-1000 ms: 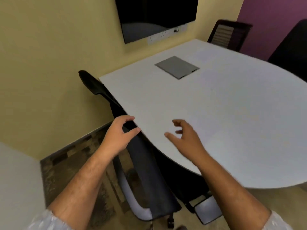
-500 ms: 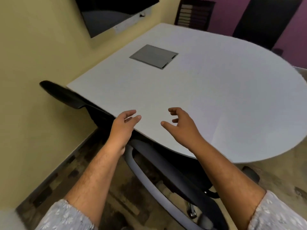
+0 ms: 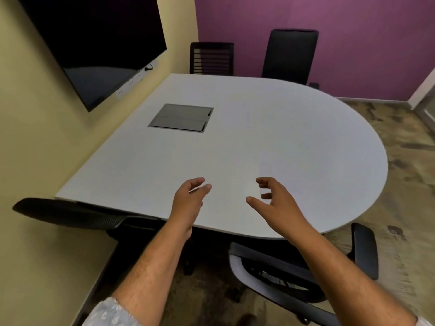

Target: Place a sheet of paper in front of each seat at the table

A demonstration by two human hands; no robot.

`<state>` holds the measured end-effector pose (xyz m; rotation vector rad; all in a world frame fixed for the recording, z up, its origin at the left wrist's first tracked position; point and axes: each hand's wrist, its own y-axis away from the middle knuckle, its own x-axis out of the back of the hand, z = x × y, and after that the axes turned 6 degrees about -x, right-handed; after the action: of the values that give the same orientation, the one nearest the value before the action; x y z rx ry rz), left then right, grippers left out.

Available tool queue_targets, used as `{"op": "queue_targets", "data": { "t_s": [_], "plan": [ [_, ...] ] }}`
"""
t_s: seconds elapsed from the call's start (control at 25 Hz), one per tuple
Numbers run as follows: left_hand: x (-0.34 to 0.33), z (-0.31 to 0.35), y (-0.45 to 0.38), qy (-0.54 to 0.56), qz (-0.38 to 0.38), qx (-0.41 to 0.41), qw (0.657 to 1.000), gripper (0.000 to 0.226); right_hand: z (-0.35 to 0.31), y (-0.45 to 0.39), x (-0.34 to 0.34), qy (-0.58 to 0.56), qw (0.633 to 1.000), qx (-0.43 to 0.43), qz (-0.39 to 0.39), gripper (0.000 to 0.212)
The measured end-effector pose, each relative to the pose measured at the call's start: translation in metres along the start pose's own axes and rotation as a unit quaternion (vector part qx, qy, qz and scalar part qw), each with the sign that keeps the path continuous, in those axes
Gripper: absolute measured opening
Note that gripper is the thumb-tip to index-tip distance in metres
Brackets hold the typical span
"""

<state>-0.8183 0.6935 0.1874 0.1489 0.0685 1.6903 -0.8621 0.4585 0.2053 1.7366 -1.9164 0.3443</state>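
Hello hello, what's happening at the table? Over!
Both hands open: left hand, right hand over table. No paper visible. Nothing blocking.

dark wall tv (image 3: 94, 48), grey cable hatch (image 3: 181, 118), purple wall (image 3: 353, 31).

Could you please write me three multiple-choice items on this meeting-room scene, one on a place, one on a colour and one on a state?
1. Where is the grey hatch set in the table?
A. on the side nearer the wall screen
B. at the rounded end
C. under the right hand

2. What colour is the far wall?
A. green
B. purple
C. white

3. How are the hands?
A. both open and empty
B. left hand holds paper
C. right hand grips a chair

Answers:
1. A: the hatch lies below the screen.
2. B: the wall behind the two far chairs is purple.
3. A: the left hand and right hand hover over the table with fingers spread and nothing in them.
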Motion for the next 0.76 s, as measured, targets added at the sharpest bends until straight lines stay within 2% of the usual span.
{"op": "queue_targets", "data": {
  "t_s": [0.12, 0.28, 0.44, 0.6, 0.76],
  "plan": [
    [0.001, -0.003, -0.022, -0.007, -0.026, 0.007, 1.000, 0.028, -0.003, -0.025, -0.009, -0.025, 0.999, -0.024, 0.013, 0.059],
    [0.022, -0.003, -0.060, -0.126, -0.046, -0.027, 0.991, 0.030, -0.022, -0.084, -0.026, -0.056, 0.997, -0.013, 0.042, 0.054],
    [0.038, 0.014, -0.112, -0.133, -0.021, -0.065, 0.989, 0.026, -0.030, -0.136, -0.030, -0.088, 0.992, 0.008, 0.089, 0.045],
    [0.020, 0.017, -0.169, -0.120, -0.033, -0.047, 0.991, 0.019, -0.025, -0.188, -0.017, -0.085, 0.990, -0.015, 0.113, 0.040],
    [-0.019, 0.003, -0.271, -0.150, -0.060, -0.023, 0.987, 0.015, -0.013, -0.258, -0.015, -0.054, 0.991, -0.049, 0.116, 0.039]
  ]
}}
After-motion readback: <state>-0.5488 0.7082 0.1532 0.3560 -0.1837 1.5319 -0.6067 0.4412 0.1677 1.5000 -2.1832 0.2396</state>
